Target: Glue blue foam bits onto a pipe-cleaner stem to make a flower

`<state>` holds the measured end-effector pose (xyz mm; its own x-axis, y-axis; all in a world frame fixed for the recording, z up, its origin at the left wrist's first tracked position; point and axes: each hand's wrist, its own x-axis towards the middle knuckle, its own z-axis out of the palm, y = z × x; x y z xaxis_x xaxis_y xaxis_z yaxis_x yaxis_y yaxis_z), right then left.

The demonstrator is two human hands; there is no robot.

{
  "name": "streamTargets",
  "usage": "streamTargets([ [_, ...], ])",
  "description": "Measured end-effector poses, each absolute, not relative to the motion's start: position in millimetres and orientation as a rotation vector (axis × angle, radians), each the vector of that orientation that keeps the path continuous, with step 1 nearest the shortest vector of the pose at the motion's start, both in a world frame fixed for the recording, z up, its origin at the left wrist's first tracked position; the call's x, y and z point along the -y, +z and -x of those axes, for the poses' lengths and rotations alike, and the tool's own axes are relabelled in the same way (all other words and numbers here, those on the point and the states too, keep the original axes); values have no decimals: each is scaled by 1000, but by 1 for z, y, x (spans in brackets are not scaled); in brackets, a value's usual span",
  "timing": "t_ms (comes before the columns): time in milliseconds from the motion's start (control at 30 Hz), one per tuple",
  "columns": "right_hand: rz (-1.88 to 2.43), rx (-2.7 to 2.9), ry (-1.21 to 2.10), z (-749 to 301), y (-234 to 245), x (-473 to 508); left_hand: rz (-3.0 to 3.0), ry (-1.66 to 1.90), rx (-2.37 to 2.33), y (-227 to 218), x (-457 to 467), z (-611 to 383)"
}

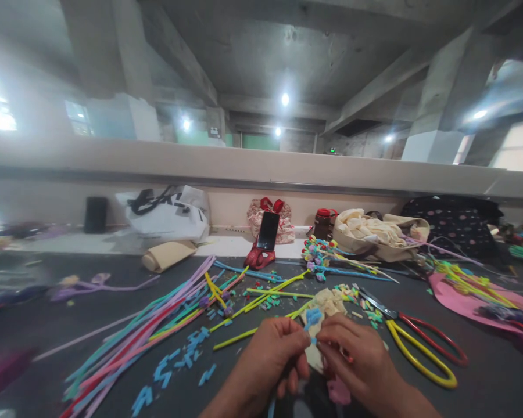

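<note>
The left hand (pixel 270 354) and right hand (pixel 353 360) meet low in the middle of the view, fingertips pinched together on a small blue piece (pixel 312 318) of fuzzy stem. The piece sits between the two thumbs, just above a cream wad (pixel 326 303) that lies on the table right behind the hands. A pink bit (pixel 339 392) shows under the right hand; whether the hand holds it I cannot tell.

Just right of the hands lie scissors (pixel 418 348) with one yellow and one red loop, blades pointing up and left toward the wad. Left of the hands, short blue cuttings (pixel 174 366) are scattered on the dark table (pixel 70 325), and beyond them a long fan of coloured stems (pixel 157 325) runs from lower left to the centre. Yellow stems (pixel 261 299) cross near the wad, among small green and white scraps.

Further back, a phone (pixel 268 231) leans upright on a red stand (pixel 258 258). Beside it to the right stands a bunch of small stem flowers (pixel 320 255), then a cream bag (pixel 375 232). A white bag (pixel 169 215) lies to the left against the low wall. At far right a pink sheet (pixel 462 299) carries more stems.
</note>
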<state>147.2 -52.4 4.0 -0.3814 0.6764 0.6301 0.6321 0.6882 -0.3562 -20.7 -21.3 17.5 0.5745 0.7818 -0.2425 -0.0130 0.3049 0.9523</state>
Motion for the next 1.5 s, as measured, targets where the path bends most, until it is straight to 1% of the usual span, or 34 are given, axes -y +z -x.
streamTargets([
  [100,967,2112,12,-149,3,53,-1163,587,-827,18,22,20],
  [300,976,2011,75,-144,5,55,-1092,570,-786,17,22,19],
  [633,909,2040,-39,-142,4,55,-1061,578,-707,14,20,21],
  [733,932,2090,-68,-144,9,58,-1112,588,-784,15,21,21],
  [900,1148,2026,103,-160,28,56,-1385,587,-1027,13,20,18],
  [1067,1167,2125,164,-169,34,49,-1588,522,-1194,12,21,17],
  [1367,1126,2217,114,-162,27,49,-1693,514,-1277,15,24,16],
  [1500,1128,2256,43,-159,26,49,-1701,505,-1257,15,23,16],
])
